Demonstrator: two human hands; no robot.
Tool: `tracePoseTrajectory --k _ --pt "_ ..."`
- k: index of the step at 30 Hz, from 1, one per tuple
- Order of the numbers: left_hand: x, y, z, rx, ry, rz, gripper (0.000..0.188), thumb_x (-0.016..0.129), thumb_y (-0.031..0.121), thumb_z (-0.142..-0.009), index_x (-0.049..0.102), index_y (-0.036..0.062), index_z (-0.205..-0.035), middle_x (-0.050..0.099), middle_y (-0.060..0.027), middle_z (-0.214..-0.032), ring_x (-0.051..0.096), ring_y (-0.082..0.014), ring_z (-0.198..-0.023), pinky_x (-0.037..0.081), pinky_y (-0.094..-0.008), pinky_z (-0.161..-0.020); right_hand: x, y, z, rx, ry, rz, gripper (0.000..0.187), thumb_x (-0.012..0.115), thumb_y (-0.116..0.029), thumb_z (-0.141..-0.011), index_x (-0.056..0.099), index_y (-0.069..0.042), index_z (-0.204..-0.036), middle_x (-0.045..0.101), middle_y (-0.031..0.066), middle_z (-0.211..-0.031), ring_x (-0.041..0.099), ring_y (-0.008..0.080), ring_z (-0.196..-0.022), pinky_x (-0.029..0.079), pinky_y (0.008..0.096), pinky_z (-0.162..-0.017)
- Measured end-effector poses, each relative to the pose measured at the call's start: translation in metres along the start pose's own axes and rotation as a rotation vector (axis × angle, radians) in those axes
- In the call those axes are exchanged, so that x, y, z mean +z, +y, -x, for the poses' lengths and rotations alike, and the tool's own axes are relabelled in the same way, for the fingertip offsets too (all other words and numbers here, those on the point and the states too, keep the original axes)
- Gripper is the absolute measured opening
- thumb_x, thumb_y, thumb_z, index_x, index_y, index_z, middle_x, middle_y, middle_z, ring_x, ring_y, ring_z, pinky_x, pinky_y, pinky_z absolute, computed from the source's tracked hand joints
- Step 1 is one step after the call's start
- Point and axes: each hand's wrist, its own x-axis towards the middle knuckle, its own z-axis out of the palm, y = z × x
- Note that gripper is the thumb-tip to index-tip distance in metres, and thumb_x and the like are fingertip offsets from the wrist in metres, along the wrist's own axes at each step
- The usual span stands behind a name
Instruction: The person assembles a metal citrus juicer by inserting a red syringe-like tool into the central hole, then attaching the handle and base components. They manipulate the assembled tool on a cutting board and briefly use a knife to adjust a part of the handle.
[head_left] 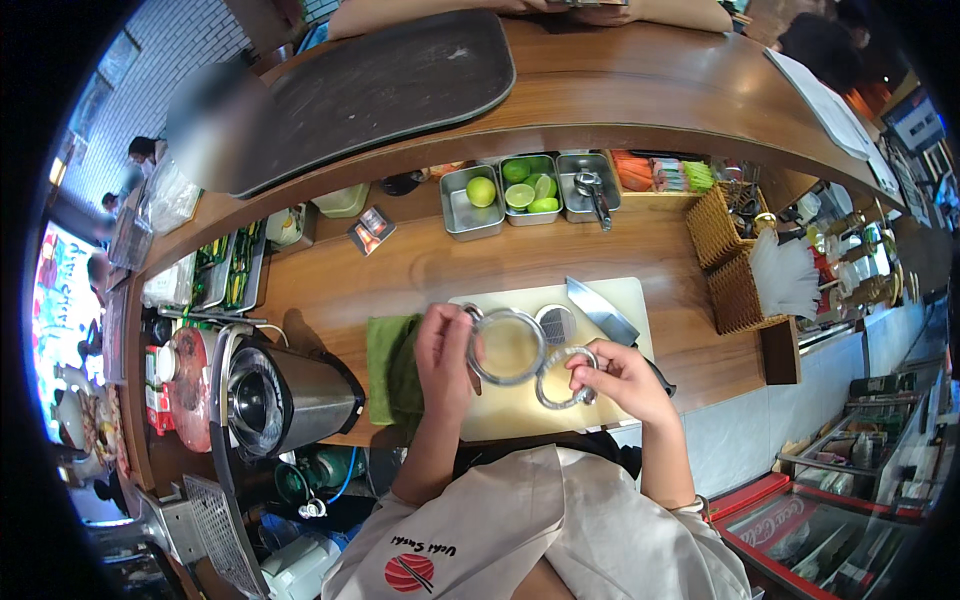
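Note:
My left hand (442, 345) is closed on the side of a clear, round-rimmed piece (510, 346), perhaps a cup or ring; its depth cannot be made out. My right hand (628, 380) pinches a smaller clear round piece (553, 390) with a thick rim. The two rims are close together above a pale cutting board (490, 415). Beyond them on the board lies a small round disc with a grid pattern (556, 324). A broad-bladed knife (603, 312) rests at the board's far right, its dark handle partly behind my right hand.
A green cloth (390, 370) lies left of the board, beside a steel juicer-like machine (300, 395). Metal tins hold limes (530, 190) and a metal squeezer (593, 190). Wicker baskets (738, 290) stand right. A dark tray (390, 90) sits on the raised ledge, where someone's forearms rest.

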Motion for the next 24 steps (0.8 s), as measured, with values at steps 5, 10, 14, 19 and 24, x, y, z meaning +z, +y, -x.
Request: tracePoseTrajectory --k 5,10,14,19,24 --pt "-0.035 -0.01 -0.011 -0.055 0.192 0.154 0.012 0.047 0.018 -0.092 0.047 0.0064 -0.088 0.044 0.0017 -0.065 0.038 -0.0037 -0.051 0.03 -0.018 -0.044 -0.01 0.058 -0.025 0.034 0.292 0.415 0.018 0.06 -0.014 -0.083 0.058 -0.001 -0.095 0.061 0.0096 -0.079 0.06 0.0199 -0.07 0.048 0.0305 -0.061" --pt "-0.053 -0.034 -0.002 0.012 0.245 -0.005 0.015 0.049 0.018 -0.091 0.045 0.007 -0.101 0.048 -0.001 -0.073 0.041 -0.0064 -0.058 0.037 -0.0216 -0.052 -0.005 0.1 -0.039 -0.174 0.435 1.323 0.043 0.07 -0.013 -0.066 0.057 -0.007 -0.106 0.053 0.0147 -0.109 0.048 0.0313 -0.101 0.04 0.0404 -0.078" --pt "-0.065 -0.071 0.004 -0.114 0.201 -0.015 0.02 0.05 0.015 -0.09 0.046 0.0059 -0.107 0.054 -0.0038 -0.082 0.049 -0.0087 -0.064 0.045 -0.0229 -0.057 -0.006 0.117 -0.048 -0.371 0.56 1.257 0.052 0.072 -0.014 -0.063 0.053 -0.01 -0.111 0.048 0.0134 -0.114 0.045 0.0328 -0.099 0.039 0.0444 -0.077" --pt "-0.076 -0.113 0.014 -0.325 0.13 -0.062 0.028 0.054 0.01 -0.086 0.048 0.0043 -0.113 0.055 -0.0053 -0.095 0.055 -0.012 -0.078 0.049 -0.025 -0.059 -0.011 0.136 -0.075 -0.288 0.408 1.299 0.037 0.065 -0.009 -0.061 0.054 -0.006 -0.096 0.056 0.012 -0.095 0.052 0.0318 -0.09 0.04 0.0473 -0.072" --pt "-0.089 -0.123 0.007 -0.319 0.047 -0.181 0.039 0.056 0.009 -0.085 0.04 0.0058 -0.121 0.052 -0.0066 -0.106 0.052 -0.012 -0.071 0.044 -0.0246 -0.056 -0.011 0.138 -0.071 -0.386 0.487 1.121 0.048 0.06 -0.006 -0.065 0.051 -0.002 -0.112 0.046 0.0227 -0.119 0.047 0.0367 -0.103 0.04 0.0437 -0.087"
